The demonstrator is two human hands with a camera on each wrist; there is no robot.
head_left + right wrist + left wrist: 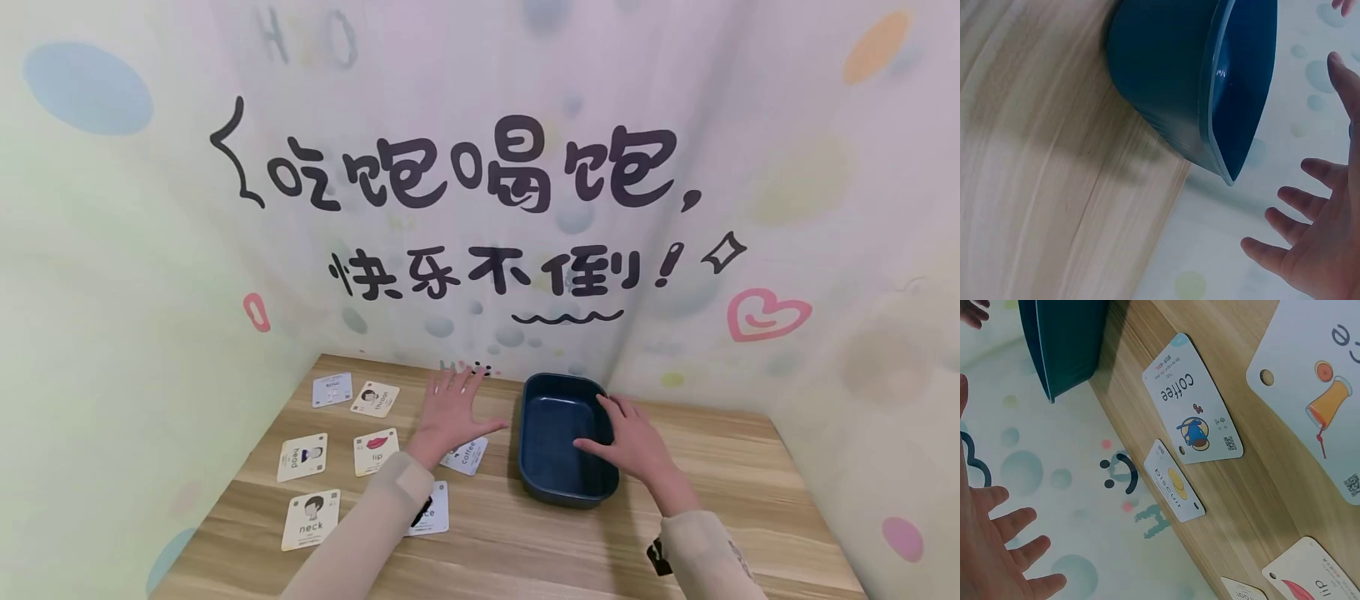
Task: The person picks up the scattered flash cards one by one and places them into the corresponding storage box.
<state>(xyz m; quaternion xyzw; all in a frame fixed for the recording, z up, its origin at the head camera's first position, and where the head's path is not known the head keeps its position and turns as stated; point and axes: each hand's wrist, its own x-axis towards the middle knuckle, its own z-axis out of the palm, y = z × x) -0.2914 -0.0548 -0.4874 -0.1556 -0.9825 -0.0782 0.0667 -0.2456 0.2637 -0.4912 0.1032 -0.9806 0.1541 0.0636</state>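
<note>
Before a printed wall (480, 92), over a wooden table (540, 550), held left hand (450, 417) spread near the coffee card (472, 456), right hand (633, 442) likewise above the blue tub (558, 454), set far, right of the cards (311, 525).

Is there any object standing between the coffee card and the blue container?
On the table, nothing visible stands between the coffee card and the blue container; only the container's own side wall rises there.
</note>
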